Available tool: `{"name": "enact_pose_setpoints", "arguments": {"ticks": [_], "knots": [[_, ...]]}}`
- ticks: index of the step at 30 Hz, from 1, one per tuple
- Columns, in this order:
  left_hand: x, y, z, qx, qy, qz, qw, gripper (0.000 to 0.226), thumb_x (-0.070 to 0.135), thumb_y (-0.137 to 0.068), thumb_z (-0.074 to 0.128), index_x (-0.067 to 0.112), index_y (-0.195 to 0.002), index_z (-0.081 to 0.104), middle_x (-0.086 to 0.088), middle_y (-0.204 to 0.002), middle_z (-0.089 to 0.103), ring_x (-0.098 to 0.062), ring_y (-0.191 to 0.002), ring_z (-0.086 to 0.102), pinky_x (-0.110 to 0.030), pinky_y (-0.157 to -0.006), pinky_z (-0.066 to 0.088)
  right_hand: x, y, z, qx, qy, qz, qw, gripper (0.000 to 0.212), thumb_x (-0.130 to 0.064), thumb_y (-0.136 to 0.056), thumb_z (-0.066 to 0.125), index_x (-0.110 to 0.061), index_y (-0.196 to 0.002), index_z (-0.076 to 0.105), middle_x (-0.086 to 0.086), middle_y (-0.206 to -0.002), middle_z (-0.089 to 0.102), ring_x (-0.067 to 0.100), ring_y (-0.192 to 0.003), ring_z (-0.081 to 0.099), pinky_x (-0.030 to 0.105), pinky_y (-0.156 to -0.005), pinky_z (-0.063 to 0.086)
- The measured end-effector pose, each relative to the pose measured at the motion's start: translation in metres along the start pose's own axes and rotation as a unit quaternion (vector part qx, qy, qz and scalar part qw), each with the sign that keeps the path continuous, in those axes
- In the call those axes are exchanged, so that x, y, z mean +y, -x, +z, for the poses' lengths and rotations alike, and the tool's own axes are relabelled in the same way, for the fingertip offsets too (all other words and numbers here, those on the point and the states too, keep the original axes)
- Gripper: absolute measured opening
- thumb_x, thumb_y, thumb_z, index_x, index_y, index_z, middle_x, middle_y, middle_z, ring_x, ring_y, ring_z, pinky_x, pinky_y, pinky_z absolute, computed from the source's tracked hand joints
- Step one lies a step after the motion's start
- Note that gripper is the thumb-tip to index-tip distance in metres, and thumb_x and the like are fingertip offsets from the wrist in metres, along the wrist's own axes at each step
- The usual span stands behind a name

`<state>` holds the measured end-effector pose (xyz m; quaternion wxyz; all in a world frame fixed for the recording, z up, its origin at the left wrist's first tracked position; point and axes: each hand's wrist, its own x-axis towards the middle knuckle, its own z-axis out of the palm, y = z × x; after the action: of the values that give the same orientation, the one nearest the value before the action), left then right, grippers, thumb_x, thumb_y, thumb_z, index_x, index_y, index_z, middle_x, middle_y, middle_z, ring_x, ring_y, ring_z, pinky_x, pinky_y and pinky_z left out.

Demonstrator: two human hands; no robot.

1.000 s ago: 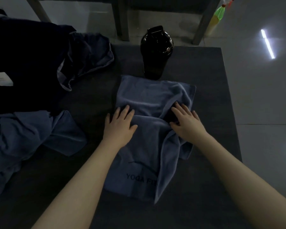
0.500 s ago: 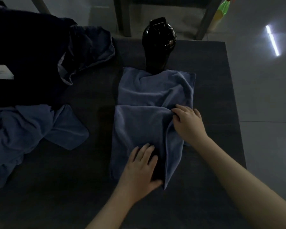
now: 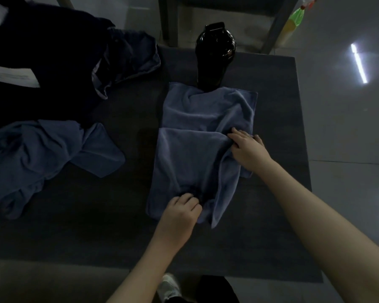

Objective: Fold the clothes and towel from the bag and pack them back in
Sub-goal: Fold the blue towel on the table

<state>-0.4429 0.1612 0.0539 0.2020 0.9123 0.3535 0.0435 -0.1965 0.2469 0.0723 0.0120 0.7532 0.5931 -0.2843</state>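
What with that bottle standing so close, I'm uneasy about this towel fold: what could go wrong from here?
1. The far edge of the towel lies against the base of the black bottle; a tug could tip it.
2. The left hand grips bunched cloth at the near edge, and the layers by the right hand lie uneven, so the fold may set crooked.

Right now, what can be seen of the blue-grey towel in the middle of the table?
The towel is blue-grey, soft terry-like cloth, lying wrinkled on the dark table. Its near part is doubled over, with a straight edge across the middle. Its far edge touches the base of the black bottle. The left hand grips its near end; the right hand pinches the fold at the right.
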Motion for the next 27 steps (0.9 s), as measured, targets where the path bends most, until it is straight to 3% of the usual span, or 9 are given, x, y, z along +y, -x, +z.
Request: {"name": "enact_pose_setpoints", "arguments": {"ticks": [2,4,8,14,17,18,21,24,27], "knots": [[0.003,0.008,-0.007,-0.006,0.010,0.017,1.000,0.009,0.013,-0.075,0.060,0.016,-0.076,0.069,0.001,-0.075,0.068,-0.014,-0.073,0.066,-0.028,-0.068,0.055,0.001,0.001,0.001,0.000,0.007,-0.006,1.000,0.050,-0.017,-0.096,0.032,-0.021,-0.146,0.032,-0.003,-0.158,0.017,0.015,-0.145,0.010,0.047,-0.118,0.001],[0.006,0.015,-0.013,-0.010,0.017,0.034,0.999,0.022,0.015,-0.077,0.044,0.019,-0.068,0.064,0.004,-0.065,0.063,-0.012,-0.062,0.061,-0.025,-0.064,0.053,0.002,0.002,0.001,-0.005,0.020,-0.012,1.000,0.053,-0.016,-0.094,0.035,-0.021,-0.147,0.029,-0.003,-0.158,0.016,0.015,-0.146,0.009,0.048,-0.118,0.001],[0.013,0.025,-0.022,-0.021,-0.006,0.079,0.997,0.020,0.015,-0.074,0.042,0.022,-0.058,0.053,0.006,-0.048,0.054,-0.011,-0.043,0.052,-0.020,-0.057,0.049,0.003,0.003,-0.003,-0.012,0.039,-0.016,0.999,0.052,-0.017,-0.095,0.034,-0.021,-0.147,0.028,-0.004,-0.158,0.016,0.016,-0.146,0.009,0.051,-0.117,0.000],[0.032,0.046,-0.021,-0.192,0.012,0.083,0.978,0.017,0.022,-0.069,0.043,0.023,-0.064,0.059,0.006,-0.050,0.059,-0.012,-0.043,0.056,-0.019,-0.045,0.046,-0.001,-0.002,-0.001,-0.007,0.044,0.000,0.999,0.047,-0.024,-0.098,0.032,-0.023,-0.145,0.030,-0.004,-0.157,0.018,0.018,-0.145,0.012,0.054,-0.115,0.000],[0.043,0.052,-0.026,-0.280,0.026,-0.013,0.960,0.025,0.015,-0.087,0.043,0.012,-0.104,0.062,-0.012,-0.097,0.067,-0.029,-0.090,0.062,-0.034,-0.073,0.045,0.001,0.004,0.005,0.001,0.075,-0.012,0.997,0.050,-0.025,-0.097,0.037,-0.022,-0.146,0.027,-0.004,-0.157,0.016,0.021,-0.144,0.011,0.059,-0.114,0.004],[0.044,0.053,-0.027,-0.299,0.053,-0.054,0.951,0.024,0.016,-0.090,0.044,0.012,-0.108,0.059,-0.013,-0.104,0.065,-0.030,-0.096,0.060,-0.036,-0.077,0.043,0.001,0.009,0.007,0.011,0.087,-0.016,0.996,0.050,-0.025,-0.096,0.038,-0.021,-0.145,0.029,-0.003,-0.157,0.016,0.022,-0.144,0.012,0.060,-0.114,0.005],[0.042,0.055,-0.030,-0.259,0.162,-0.128,0.943,0.015,0.017,-0.089,0.048,0.015,-0.098,0.060,-0.008,-0.097,0.067,-0.025,-0.090,0.061,-0.036,-0.077,0.049,0.000,0.039,0.018,0.087,0.061,-0.034,0.994,0.044,-0.022,-0.094,0.046,-0.018,-0.138,0.043,0.003,-0.153,0.029,0.026,-0.140,0.026,0.057,-0.112,0.013],[0.040,0.050,-0.036,-0.243,0.235,-0.203,0.919,0.014,0.019,-0.087,0.051,0.020,-0.094,0.063,-0.003,-0.093,0.067,-0.020,-0.087,0.062,-0.034,-0.075,0.051,-0.006,0.098,0.036,0.170,-0.017,-0.099,0.980,0.030,-0.018,-0.086,0.059,-0.014,-0.115,0.063,0.008,-0.125,0.059,0.032,-0.115,0.054,0.054,-0.101,0.035],[0.043,0.045,-0.045,-0.200,0.260,-0.245,0.912,0.011,0.022,-0.087,0.052,0.023,-0.083,0.061,0.002,-0.084,0.065,-0.017,-0.080,0.060,-0.032,-0.069,0.048,-0.018,0.171,0.060,0.117,-0.100,-0.134,0.979,0.027,-0.027,-0.080,0.055,-0.016,-0.101,0.068,0.002,-0.101,0.066,0.024,-0.095,0.062,0.043,-0.084,0.048]]}}
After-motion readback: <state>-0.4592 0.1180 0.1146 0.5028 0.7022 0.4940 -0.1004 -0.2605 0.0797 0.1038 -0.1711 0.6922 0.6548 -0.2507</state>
